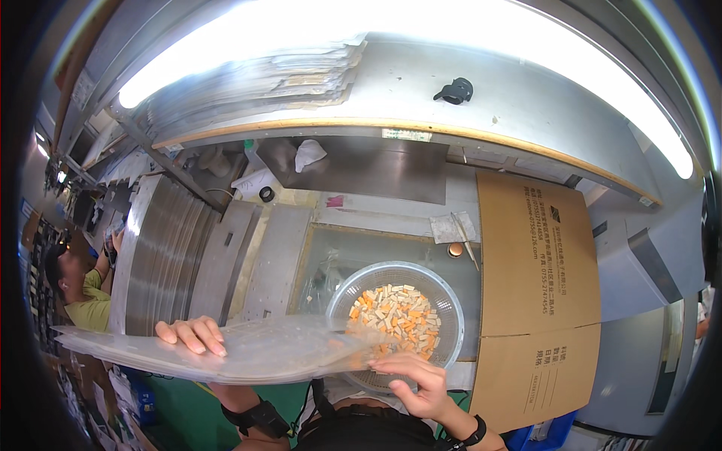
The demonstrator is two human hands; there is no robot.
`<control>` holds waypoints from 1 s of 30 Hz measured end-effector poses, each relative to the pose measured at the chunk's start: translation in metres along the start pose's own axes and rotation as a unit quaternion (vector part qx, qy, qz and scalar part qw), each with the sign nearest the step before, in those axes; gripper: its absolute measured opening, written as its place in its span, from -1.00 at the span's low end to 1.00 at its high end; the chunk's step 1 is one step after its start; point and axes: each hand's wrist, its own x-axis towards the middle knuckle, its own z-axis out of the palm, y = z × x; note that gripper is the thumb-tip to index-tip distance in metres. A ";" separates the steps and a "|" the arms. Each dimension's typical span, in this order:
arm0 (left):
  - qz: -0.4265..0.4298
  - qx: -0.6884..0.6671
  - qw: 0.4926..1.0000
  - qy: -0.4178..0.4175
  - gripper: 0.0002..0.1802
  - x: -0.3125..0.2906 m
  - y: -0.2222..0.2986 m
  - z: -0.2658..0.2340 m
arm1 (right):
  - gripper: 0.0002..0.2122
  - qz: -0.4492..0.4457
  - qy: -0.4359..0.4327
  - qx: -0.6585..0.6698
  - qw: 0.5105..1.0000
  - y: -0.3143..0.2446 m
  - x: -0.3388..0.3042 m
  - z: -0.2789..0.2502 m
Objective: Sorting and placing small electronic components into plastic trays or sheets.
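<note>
A stack of thin, clear plastic sheets (263, 347) spans the space in front of me, held level but slightly bowed. My left hand (192, 336) grips its left part, fingers over the top; the thumb is hidden beneath. At the right end, my right hand (417, 385) has its fingers stretched out, fingertips touching the sheets' edge and thumb apart. The sheets' blurred right end overlaps a round, pale mesh basket (456, 312). Inside lie many small orange and beige blocks (398, 308); I cannot make out their kind.
A brown cardboard sheet (538, 263) stands along the right side. Beyond the basket are a small round pot (455, 249) and a thin stick (465, 239). A shelf (421, 64) above carries stacked sheets (263, 79). Another person (86, 289) is at far left.
</note>
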 end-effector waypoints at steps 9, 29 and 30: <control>-0.010 0.001 1.000 -0.018 -0.66 0.002 0.001 0.001 | -0.84 -0.007 0.014 0.030 0.999 -0.001 -0.004 -0.003; -0.008 -0.005 1.000 -0.022 -0.67 0.001 0.004 0.000 | -0.83 0.001 0.045 0.026 0.999 0.002 -0.005 -0.002; -0.005 -0.004 1.000 -0.031 -0.67 0.001 0.003 -0.002 | -0.83 0.002 0.046 0.026 0.999 0.002 -0.006 -0.002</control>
